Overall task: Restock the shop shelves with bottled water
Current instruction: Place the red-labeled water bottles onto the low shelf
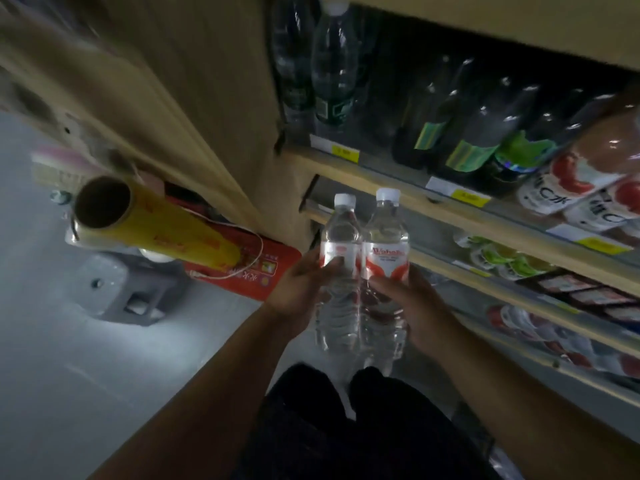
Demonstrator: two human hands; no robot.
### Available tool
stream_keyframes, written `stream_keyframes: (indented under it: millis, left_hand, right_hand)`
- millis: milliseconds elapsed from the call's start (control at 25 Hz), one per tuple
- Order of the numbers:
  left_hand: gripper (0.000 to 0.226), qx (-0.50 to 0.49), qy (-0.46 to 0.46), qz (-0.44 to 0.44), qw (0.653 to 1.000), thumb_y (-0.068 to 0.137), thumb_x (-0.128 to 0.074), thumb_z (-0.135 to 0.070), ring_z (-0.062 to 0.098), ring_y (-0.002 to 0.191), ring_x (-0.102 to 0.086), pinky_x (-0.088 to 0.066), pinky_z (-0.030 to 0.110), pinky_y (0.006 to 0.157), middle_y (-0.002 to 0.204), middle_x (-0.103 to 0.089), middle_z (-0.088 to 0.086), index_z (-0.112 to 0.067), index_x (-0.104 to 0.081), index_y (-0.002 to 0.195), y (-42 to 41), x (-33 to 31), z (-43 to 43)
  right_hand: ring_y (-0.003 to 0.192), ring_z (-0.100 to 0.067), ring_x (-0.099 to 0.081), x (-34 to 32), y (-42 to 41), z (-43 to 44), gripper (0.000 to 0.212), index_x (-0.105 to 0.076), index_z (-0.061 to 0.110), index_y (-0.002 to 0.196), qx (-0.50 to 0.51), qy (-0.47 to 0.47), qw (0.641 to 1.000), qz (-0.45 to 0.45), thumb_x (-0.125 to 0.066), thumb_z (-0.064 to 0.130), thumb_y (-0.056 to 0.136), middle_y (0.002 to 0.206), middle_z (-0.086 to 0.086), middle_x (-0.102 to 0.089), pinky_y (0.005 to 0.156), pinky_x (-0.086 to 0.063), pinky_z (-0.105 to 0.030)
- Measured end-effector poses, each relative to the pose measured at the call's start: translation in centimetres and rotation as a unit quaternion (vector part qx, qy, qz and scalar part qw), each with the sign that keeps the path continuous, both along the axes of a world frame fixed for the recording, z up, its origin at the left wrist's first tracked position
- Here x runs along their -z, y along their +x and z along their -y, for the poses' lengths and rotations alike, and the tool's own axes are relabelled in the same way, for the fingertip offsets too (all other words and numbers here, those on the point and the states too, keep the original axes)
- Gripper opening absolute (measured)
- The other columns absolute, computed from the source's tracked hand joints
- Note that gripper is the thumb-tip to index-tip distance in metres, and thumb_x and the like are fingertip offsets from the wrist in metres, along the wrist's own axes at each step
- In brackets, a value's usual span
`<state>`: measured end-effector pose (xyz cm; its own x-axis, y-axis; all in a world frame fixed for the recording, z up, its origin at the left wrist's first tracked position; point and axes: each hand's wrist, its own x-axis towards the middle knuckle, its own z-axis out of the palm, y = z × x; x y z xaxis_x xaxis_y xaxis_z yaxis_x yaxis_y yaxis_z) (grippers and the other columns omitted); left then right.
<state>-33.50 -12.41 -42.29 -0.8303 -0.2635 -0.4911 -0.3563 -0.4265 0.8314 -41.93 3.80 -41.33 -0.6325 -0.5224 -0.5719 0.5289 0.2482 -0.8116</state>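
Right now I hold two Wahaha water bottles upright and touching, in the air just before the wooden shelves [381, 176]. My left hand [301, 289] curls round the left bottle [341, 237], and my right hand [408, 306] grips the right bottle [386, 237] below its label. My worry is that the slick bottles slide against each other, or a cap clips the shelf edge [436, 259] going in.

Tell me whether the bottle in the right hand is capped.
Capped: a white cap sits on the bottle that the right hand grips.
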Motion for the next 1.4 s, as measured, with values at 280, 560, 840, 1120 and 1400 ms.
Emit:
stream_keyframes:
  millis: [280, 560, 840, 1120, 1400]
  left_hand:
    - [0.042, -0.009, 0.026, 0.042, 0.999, 0.084, -0.07, -0.017, 0.037, 0.105, -0.066, -0.052, 0.048, 0.088, 0.116, -0.066, 0.025, 0.001, -0.059, 0.121, -1.6, 7.8, 1.9]
    - [0.048, 0.017, -0.037, 0.006, 0.999, 0.091, -0.062, -0.007, 0.019, 0.109, -0.067, -0.055, 0.024, 0.084, 0.123, -0.066, 0.008, -0.014, -0.043, 0.135, -3.1, 15.5, 4.0]
    - [0.042, 0.022, 0.0, 0.041, 0.999, 0.084, -0.069, -0.028, 0.027, 0.109, -0.067, -0.048, 0.049, 0.098, 0.114, -0.071, 0.007, -0.018, -0.058, 0.123, -4.9, 19.9, 5.9]
    - [0.058, 0.019, -0.047, 0.006, 0.999, 0.073, -0.073, -0.031, 0.032, 0.11, -0.066, -0.047, 0.06, 0.099, 0.115, -0.069, 0.013, -0.011, -0.057, 0.124, -6.8, 22.3, 7.1]
    - [0.021, -0.001, -0.142, -0.015, 0.99, 0.08, -0.075, -0.027, 0.011, 0.092, -0.071, -0.055, 0.035, 0.083, 0.094, -0.075, -0.006, -0.025, -0.066, 0.099, -8.9, 23.1, 8.6]
  right_hand:
    - [0.087, -0.009, -0.068, 7.1, -1.9, 1.5, 0.018, -0.061, 0.024, 0.102, -0.02, 0.025, 0.999, 0.013, -0.063, 0.015, 0.087, 0.088, 0.008, -0.072, 0.077, -0.05, -0.028]
    - [0.069, -0.002, -0.069, 16.3, -2.0, 4.4, 0.04, -0.052, 0.02, 0.11, 0.032, 0.024, 0.999, -0.013, -0.069, 0.006, 0.078, 0.081, 0.014, -0.073, 0.057, -0.055, -0.018]
    - [0.093, -0.003, -0.066, 21.9, -4.5, 5.6, 0.042, -0.056, 0.031, 0.115, 0.057, 0.054, 0.995, -0.061, -0.064, 0.032, 0.074, 0.103, 0.013, -0.07, 0.075, -0.049, -0.025]
    - [0.09, -0.028, -0.066, 25.0, -7.5, 5.5, 0.047, -0.061, 0.015, 0.118, 0.047, -0.068, 0.995, 0.048, -0.06, 0.02, 0.072, 0.099, -0.011, -0.069, 0.084, -0.049, -0.048]
    - [0.088, -0.026, -0.07, 25.5, -8.4, 7.7, 0.071, -0.067, 0.012, 0.111, 0.026, -0.12, 0.992, 0.003, -0.09, 0.038, 0.049, 0.097, -0.009, -0.074, 0.073, -0.056, -0.036]
